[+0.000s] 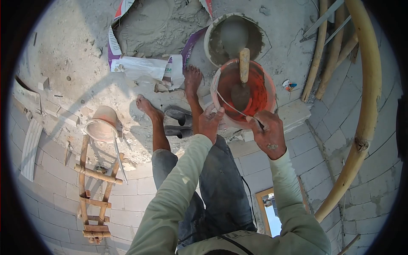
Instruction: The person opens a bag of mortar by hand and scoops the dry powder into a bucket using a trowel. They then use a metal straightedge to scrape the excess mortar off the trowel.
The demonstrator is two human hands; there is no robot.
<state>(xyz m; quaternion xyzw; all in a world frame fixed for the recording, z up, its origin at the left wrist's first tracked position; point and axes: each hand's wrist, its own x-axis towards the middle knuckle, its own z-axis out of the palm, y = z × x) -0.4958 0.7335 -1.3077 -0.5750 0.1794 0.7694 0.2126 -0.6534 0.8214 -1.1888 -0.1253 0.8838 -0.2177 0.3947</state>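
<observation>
An orange bucket (268, 80) stands in front of me, its inside smeared with grey mortar. My left hand (210, 124) is closed at its near left rim, thumb up; the fingertips are partly hidden. With my right hand (268, 132) I pinch the bucket's thin wire handle (227, 103) at the near right rim. Inside the bucket rests a trowel, its wooden handle (244, 63) pointing up and away across the far rim, its blade low in the bucket. Just beyond, a pale bucket (208, 42) holds grey, watery contents.
An opened cement bag (144, 67) with grey mortar (161, 25) lies ahead. A pale bucket (104, 117) sits by a wooden ladder (83, 178) at left. A bamboo pole (369, 97) curves along the right. Dark slippers (178, 117) lie between my feet, near the ledge edge.
</observation>
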